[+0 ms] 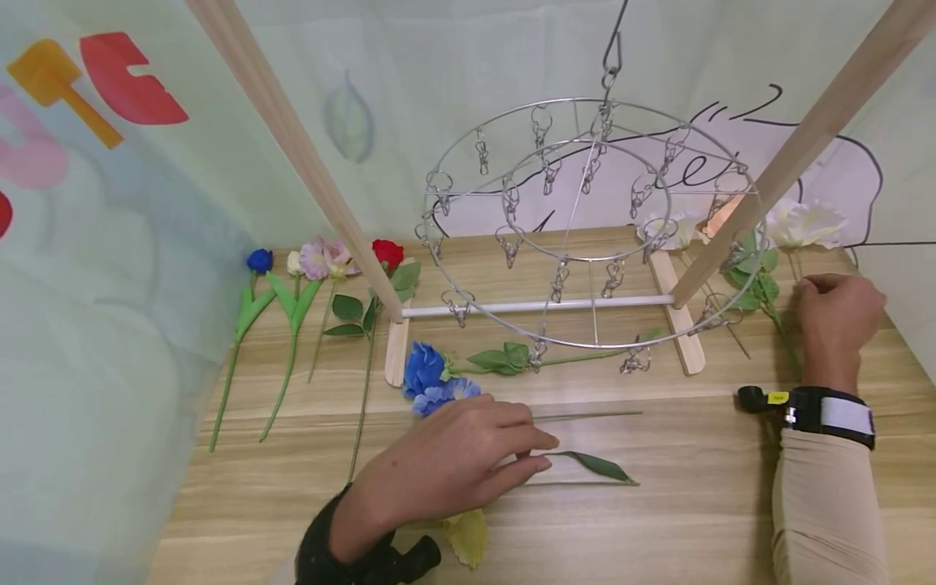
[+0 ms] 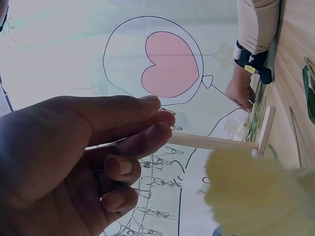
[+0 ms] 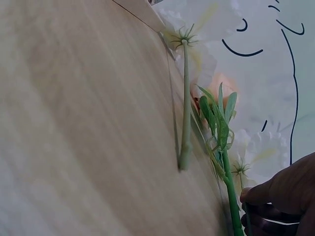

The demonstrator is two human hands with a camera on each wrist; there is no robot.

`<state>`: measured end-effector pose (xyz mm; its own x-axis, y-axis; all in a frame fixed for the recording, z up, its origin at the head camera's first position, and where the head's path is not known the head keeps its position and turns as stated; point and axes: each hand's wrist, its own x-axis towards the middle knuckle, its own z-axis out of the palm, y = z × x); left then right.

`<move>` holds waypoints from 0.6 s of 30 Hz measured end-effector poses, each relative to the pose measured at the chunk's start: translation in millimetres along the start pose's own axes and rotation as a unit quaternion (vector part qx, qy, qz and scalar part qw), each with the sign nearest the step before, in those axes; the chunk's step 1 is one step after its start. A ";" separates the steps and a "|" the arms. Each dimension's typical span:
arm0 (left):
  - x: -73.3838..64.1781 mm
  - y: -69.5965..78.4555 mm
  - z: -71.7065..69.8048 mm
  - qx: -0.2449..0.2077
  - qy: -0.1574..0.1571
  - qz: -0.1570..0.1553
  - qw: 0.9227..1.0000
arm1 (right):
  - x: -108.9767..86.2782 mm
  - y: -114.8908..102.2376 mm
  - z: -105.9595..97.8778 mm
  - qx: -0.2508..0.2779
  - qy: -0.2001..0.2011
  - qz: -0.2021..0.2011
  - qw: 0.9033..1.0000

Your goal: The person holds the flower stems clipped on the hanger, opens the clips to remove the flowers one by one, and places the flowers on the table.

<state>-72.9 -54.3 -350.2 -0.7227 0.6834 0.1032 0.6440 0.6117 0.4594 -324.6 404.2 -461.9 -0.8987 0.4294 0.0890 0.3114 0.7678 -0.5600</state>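
Note:
At the right side of the table my right hand (image 1: pixel 841 321) pinches the thin stem of a white artificial flower (image 1: pixel 804 223). The right wrist view shows thumb and fingers on that stem, just under the bloom (image 3: pixel 263 150). Beside it lies a peach rose (image 3: pixel 224 83) with a green leafy stem. Over the middle of the table my left hand (image 1: pixel 461 455) hovers with loosely bent fingers, holding nothing. Partly beneath it are light-blue petals (image 1: pixel 446 396), a stem with a dark leaf (image 1: pixel 600 465) and a yellow flower (image 1: pixel 468 536). A blue rose (image 1: pixel 424 370) lies just beyond.
A round metal rack with clips (image 1: pixel 592 258) hangs from a hook between wooden posts (image 1: pixel 292 146). A white bar (image 1: pixel 541 307) joins the stand's feet. At left lie a blue tulip (image 1: pixel 259 260), a pink flower (image 1: pixel 327 258) and a red rose (image 1: pixel 387 253). Another white flower (image 1: pixel 673 230) lies behind the rack.

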 end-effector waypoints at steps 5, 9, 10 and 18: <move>-0.3 0.3 -0.1 0.007 0.007 0.007 1.000 | -1.9 -2.8 -2.2 0.001 0.005 0.004 1.000; -0.8 0.3 -0.2 0.008 0.012 0.010 1.000 | -3.8 -6.8 -3.6 0.004 0.009 0.018 1.000; -0.9 0.3 -0.2 0.009 0.014 0.011 1.000 | -4.2 -7.5 -3.8 0.005 0.009 0.019 1.000; -3.3 -0.1 -2.0 0.025 0.046 0.018 0.998 | -10.3 -17.3 -12.0 0.016 0.031 0.013 0.999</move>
<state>-71.1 -57.4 -348.8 -0.7167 0.6680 0.2005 0.6807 0.6076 0.4092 -317.0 392.2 -443.2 -0.8698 0.4775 0.1244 0.3225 0.7408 -0.5892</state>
